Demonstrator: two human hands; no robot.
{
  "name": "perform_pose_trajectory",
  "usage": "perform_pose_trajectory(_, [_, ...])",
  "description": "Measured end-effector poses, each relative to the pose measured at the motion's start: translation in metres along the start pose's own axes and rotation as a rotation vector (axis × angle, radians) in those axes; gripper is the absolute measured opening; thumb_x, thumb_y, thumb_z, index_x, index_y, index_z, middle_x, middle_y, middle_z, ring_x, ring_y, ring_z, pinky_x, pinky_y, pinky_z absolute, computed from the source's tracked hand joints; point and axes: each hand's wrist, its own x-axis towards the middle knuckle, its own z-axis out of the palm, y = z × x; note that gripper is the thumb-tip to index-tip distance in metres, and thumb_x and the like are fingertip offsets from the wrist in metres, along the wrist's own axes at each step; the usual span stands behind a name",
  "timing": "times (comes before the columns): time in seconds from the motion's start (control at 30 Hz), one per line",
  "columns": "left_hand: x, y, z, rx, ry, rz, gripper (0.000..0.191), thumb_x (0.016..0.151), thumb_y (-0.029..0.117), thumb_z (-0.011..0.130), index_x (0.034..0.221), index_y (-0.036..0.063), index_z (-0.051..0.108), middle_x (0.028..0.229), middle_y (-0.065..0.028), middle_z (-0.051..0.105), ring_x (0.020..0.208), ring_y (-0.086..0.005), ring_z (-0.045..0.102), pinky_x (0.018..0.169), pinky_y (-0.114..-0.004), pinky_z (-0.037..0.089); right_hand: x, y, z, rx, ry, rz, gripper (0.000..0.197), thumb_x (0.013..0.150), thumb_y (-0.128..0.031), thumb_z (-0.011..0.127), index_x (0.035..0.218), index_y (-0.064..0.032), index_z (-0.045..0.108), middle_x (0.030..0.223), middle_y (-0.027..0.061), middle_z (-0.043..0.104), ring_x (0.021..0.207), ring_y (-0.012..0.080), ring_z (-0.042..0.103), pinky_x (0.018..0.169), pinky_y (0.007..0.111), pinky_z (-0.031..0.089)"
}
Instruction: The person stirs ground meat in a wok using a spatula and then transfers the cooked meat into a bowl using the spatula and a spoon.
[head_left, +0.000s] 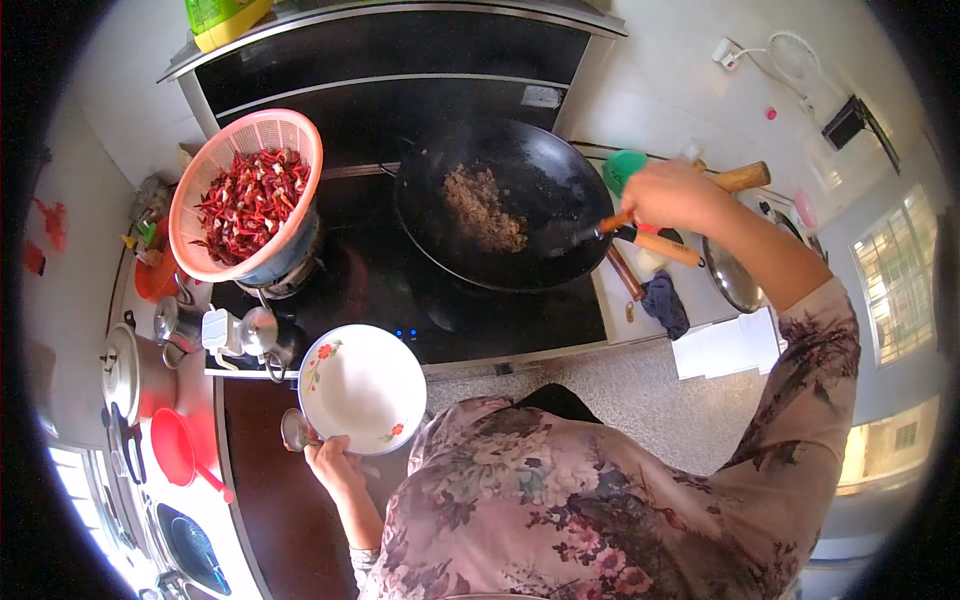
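Note:
My left hand (337, 466) grips the rim of a white bowl (366, 386) with red flower decorations, tilted so its bare inside faces up. A metal ladle (295, 430) is held in the same hand, beside the bowl. My right hand (664, 196) grasps the wooden handle (615, 222) of a spatula. The spatula's metal blade (566, 232) reaches into a black wok (540, 161), near its right side. Left of the blade lies a heap of brown minced food (484, 206). The wok sits on the black glass cooktop (360, 292).
A pink colander (185, 225) of red food pieces, perhaps crayfish or chillies, stands at the cooktop's left. Metal pots (259, 330) and a red plastic dipper (171, 446) line the left side. The wok's wooden handle (667, 247) points right, towards a glass lid (731, 274).

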Motion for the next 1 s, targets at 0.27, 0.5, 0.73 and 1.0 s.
perform_pose_trajectory(0.27, [-0.006, 0.014, 0.009, 0.026, -0.016, -0.001, 0.021, 0.061, -0.001, 0.049, 0.08, 0.0044, 0.042, 0.062, -0.0027, 0.044, 0.039, -0.0065, 0.032, 0.034, -0.019, 0.023, 0.049, -0.054, 0.1, 0.462, 0.156, 0.013, 0.021, 0.078, -0.014, 0.05, 0.097, -0.0122, 0.06, 0.085, 0.0121, 0.062, 0.08, 0.0312, 0.06, 0.066, 0.041, 0.047])
perform_pose_trajectory(0.5, [-0.004, 0.017, 0.012, 0.071, -0.075, 0.017, 0.022, 0.061, 0.001, 0.051, 0.081, 0.0032, 0.043, 0.063, -0.0031, 0.045, 0.042, -0.0066, 0.035, 0.033, -0.019, 0.023, 0.077, -0.03, 0.155, 1.47, -0.051, 0.195, 0.034, 0.088, -0.017, 0.046, 0.122, -0.0111, 0.048, 0.064, 0.0046, 0.055, 0.039, 0.0109, 0.045, 0.032, 0.025, 0.036])
perform_pose_trajectory(0.73, [0.001, 0.009, 0.011, 0.043, -0.082, -0.013, 0.024, 0.059, -0.001, 0.049, 0.082, 0.0039, 0.043, 0.065, -0.0034, 0.047, 0.041, -0.0064, 0.034, 0.034, -0.018, 0.023, 0.017, 0.01, 0.108, 1.749, -0.095, 0.316, 0.033, 0.09, -0.018, 0.041, 0.121, -0.0085, 0.044, 0.066, 0.0082, 0.055, 0.043, 0.0118, 0.047, 0.034, 0.024, 0.035])
perform_pose_trajectory(1.0, [0.003, 0.013, 0.017, 0.052, -0.069, -0.048, 0.024, 0.059, -0.001, 0.049, 0.08, 0.0062, 0.04, 0.065, -0.0043, 0.046, 0.041, -0.0087, 0.033, 0.035, -0.021, 0.024, 0.047, -0.01, 0.098, 0.627, 0.156, 0.072, 0.019, 0.079, -0.019, 0.049, 0.092, -0.0104, 0.061, 0.081, 0.0136, 0.061, 0.079, 0.0314, 0.059, 0.064, 0.042, 0.045])
